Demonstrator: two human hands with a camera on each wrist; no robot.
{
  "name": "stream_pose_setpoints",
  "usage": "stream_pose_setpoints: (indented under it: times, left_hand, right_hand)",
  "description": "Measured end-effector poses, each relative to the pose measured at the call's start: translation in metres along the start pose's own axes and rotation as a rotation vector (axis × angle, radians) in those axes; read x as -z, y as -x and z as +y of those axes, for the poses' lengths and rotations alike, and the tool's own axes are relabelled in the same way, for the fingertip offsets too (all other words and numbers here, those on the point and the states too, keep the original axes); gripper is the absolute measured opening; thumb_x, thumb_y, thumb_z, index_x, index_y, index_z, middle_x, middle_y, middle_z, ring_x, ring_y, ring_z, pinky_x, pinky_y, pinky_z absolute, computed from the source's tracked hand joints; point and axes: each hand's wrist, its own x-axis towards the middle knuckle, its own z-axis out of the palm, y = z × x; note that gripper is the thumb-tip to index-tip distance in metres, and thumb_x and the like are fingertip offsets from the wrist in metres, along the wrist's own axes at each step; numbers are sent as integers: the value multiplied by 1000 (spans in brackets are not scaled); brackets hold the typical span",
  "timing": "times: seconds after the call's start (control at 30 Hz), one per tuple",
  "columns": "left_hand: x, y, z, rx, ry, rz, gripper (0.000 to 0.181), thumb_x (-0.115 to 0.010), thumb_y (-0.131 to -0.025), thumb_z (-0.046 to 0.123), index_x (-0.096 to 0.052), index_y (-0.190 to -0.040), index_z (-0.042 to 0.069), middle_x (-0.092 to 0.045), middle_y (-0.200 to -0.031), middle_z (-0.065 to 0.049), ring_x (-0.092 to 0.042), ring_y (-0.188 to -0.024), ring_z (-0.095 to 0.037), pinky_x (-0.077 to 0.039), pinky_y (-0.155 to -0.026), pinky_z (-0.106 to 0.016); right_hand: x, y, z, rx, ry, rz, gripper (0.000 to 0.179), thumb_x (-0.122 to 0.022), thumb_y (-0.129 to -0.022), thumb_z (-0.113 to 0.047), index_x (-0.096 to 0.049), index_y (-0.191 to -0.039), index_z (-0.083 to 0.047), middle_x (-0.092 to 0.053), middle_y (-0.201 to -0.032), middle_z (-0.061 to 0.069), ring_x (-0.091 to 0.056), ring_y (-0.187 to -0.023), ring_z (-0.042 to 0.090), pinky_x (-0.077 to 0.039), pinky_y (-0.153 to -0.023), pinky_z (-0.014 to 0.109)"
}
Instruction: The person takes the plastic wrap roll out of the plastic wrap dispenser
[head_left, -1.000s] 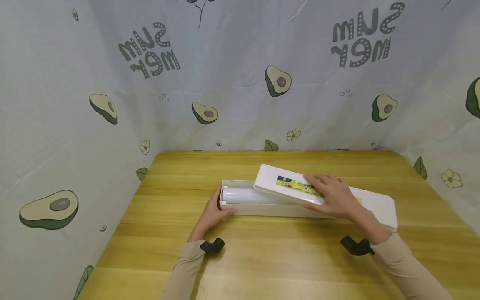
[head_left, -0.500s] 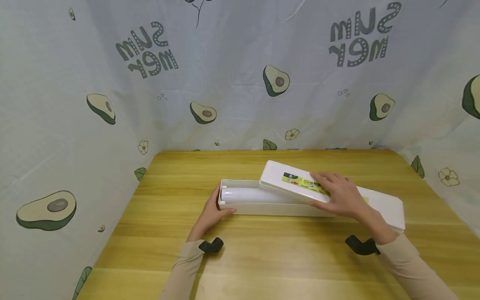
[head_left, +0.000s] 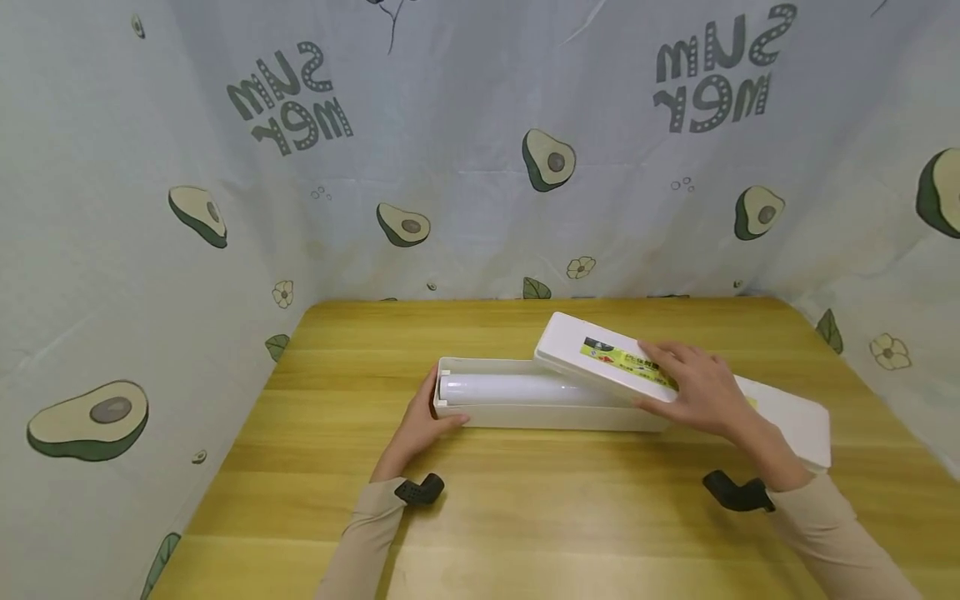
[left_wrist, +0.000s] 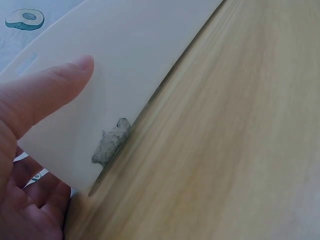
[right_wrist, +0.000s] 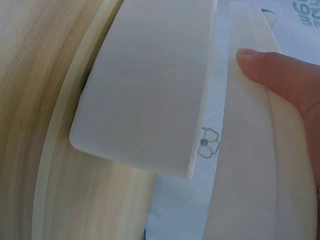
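A long white cling film box [head_left: 555, 417] lies on the table with a shiny whitish roll [head_left: 502, 389] inside. My left hand [head_left: 412, 427] grips its left end, thumb on the front wall and fingers round the end. In the left wrist view that thumb lies flat against the box wall [left_wrist: 135, 55]. My right hand [head_left: 697, 390] holds the white lid [head_left: 795, 423] across its width, tilted over the box's right part and hiding it. A green and yellow label [head_left: 611, 357] shows on the lid. The right wrist view has the lid [right_wrist: 245, 150] apart from the box [right_wrist: 145, 90].
The wooden table [head_left: 570, 517] extends in front of and behind the box. A pale curtain [head_left: 465, 150] with avocado prints hangs behind and at both sides. Black camera mounts [head_left: 420, 490] sit at both wrists. A grey patch [left_wrist: 112, 142] marks the box's lower edge.
My right hand has moved the lid to the right and slightly up, so more of the roll shows. My left hand stays on the box's left end.
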Motion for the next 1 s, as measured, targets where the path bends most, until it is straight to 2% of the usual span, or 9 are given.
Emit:
stream_pose_setpoints:
  times: [0.23, 0.5, 0.63, 0.87, 1.0]
  left_hand:
    - [0, 0, 1, -13, -8, -3, 98, -75, -77, 5, -11, -151, 4, -35, -147, -21, -42, -127, -33, -35, -106, -46]
    - [-1, 2, 4, 10, -19, 7, 96, -74, -77, 6, -12, -151, 4, -35, -147, -20, -42, -127, -32, -35, -106, -45]
    - [0, 3, 5, 11, -39, 8, 97, -75, -77, 6, -12, -150, 3, -35, -146, -21, -43, -127, -33, -36, -106, -46]
    - [-2, -9, -26, -6, -41, 30, 98, -76, -76, 8, -13, -151, 10, -34, -149, -16, -41, -130, -31, -34, -107, -46]
    - [-3, -10, -31, -58, -47, 26, 100, -78, -75, 18, -14, -152, 13, -37, -147, -15, -44, -126, -29, -38, -105, -46]
  right_hand:
    - [1, 5, 5, -19, 10, 21, 86, -76, -68, -50, -46, -138, -8, -57, -123, 20, -51, -109, 41, -39, -76, 55]
    - [6, 9, 11, -51, 18, 8, 88, -74, -69, -52, -43, -141, -11, -55, -124, 22, -51, -109, 43, -40, -74, 57]
    - [6, 9, 15, -60, 21, 28, 88, -75, -69, -49, -42, -141, -11, -55, -124, 22, -51, -108, 43, -39, -73, 57]
    - [7, 11, 24, -77, 23, 34, 94, -74, -69, -53, -34, -146, -16, -54, -124, 24, -50, -109, 44, -38, -76, 61]
    - [6, 13, 30, -93, 27, 32, 92, -74, -70, -52, -37, -144, -13, -53, -124, 25, -49, -109, 45, -38, -76, 63]
